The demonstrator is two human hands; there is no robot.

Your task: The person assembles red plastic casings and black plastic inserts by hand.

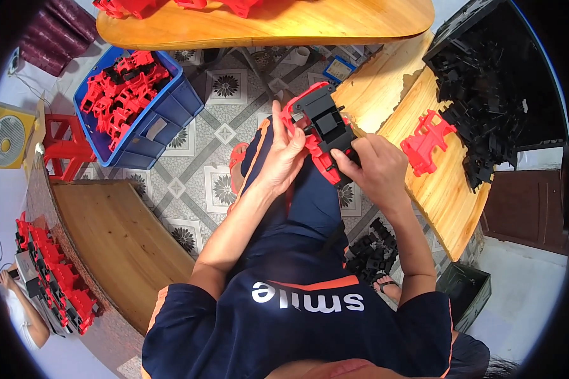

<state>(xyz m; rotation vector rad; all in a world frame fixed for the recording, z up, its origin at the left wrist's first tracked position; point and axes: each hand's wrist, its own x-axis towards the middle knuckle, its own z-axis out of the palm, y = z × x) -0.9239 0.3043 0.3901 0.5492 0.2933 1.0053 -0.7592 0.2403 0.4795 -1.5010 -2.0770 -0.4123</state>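
Observation:
Above my lap I hold a red plastic shell [324,172] with a black plastic base part [329,124] set against it; it looks like a toy vehicle body. My left hand [283,153] grips the red side, its thumb and fingers around the edge. My right hand [374,165] is closed on the near right end of the black part, thumb pressed on top. How far the two parts are joined, I cannot tell. Beside my right hand, another red shell [427,143] rests on the wooden table [452,211], next to a heap of black parts [480,107].
At left, a blue crate [152,140] full of red and black parts stands by a red stool [68,148]. More red pieces [57,278] line the left counter, where another person's hand [9,278] shows. Black parts [372,252] and a dark green bin [464,290] are low at right.

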